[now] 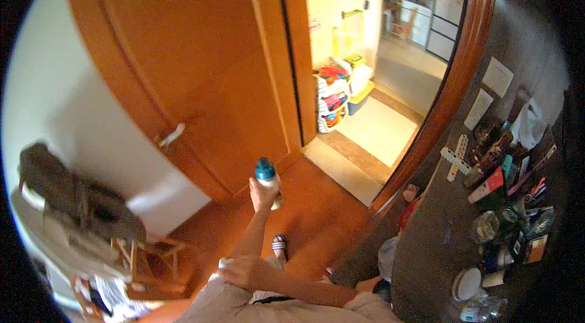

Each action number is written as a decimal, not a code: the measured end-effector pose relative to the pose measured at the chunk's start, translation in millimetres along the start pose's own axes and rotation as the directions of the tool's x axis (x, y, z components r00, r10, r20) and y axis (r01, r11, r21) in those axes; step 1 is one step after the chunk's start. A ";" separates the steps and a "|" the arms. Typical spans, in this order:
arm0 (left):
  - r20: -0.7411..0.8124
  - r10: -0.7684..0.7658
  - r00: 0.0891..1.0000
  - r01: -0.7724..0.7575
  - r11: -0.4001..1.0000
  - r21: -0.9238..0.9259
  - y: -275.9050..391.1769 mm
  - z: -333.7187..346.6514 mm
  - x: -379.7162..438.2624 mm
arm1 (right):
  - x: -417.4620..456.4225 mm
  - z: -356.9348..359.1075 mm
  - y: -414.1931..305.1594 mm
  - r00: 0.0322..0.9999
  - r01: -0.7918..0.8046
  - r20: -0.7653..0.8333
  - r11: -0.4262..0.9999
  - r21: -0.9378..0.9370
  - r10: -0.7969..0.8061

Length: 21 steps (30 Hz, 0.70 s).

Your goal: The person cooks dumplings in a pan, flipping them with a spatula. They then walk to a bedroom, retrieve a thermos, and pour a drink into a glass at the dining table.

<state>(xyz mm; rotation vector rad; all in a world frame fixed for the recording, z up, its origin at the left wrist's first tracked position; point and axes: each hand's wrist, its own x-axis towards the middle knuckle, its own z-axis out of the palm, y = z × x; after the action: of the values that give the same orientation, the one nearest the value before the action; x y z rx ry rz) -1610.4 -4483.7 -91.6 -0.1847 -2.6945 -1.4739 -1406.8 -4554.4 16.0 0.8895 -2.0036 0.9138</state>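
My left hand (265, 193) is wrapped around a bottle (266, 171) with a blue-green cap and a pale body, held out over the wooden floor. My right hand (240, 272) reaches across my body and lies over my left forearm near the elbow. Something small and white (225, 262) shows at its fingers; whether it is a cloth or the sleeve's edge I cannot tell. Below the bottle, a foot in a striped slide sandal (279, 243) stands on the floor.
A wooden door (192, 49) with a lever handle (172, 135) is ahead left, beside an open doorway. Beyond it stand a filled storage rack (332, 99) and a pale mat (377, 129). A dark desk (429, 241) with cosmetics and jars curves along the right. A clothes-draped chair (132, 254) stands left.
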 end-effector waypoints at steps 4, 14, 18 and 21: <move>0.011 0.036 0.999 -0.033 0.979 -0.201 63.0 80.7 141.7 | -29.2 -19.5 119.9 0.756 -0.650 -0.004 0.751 0.114 0.655; 0.084 0.233 0.969 -0.122 0.744 -0.656 296.0 328.5 310.1 | 12.3 -117.4 329.5 0.928 -0.272 -0.135 0.880 0.389 0.347; 0.226 0.404 0.886 -0.185 0.756 -0.627 339.5 441.6 334.5 | -0.4 -189.3 464.1 0.754 -0.288 -0.537 0.925 0.247 0.378; 0.291 0.479 0.828 -0.108 0.646 -0.756 373.8 522.8 339.2 | 18.9 -296.7 504.9 0.322 -0.873 -0.661 0.482 0.070 0.678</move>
<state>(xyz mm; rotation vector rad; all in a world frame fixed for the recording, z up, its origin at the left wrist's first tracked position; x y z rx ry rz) -1895.3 -3818.6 -23.0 -1.1170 -1.9779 -2.5191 -1725.0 -4062.4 19.1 -0.6835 -1.8154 1.1468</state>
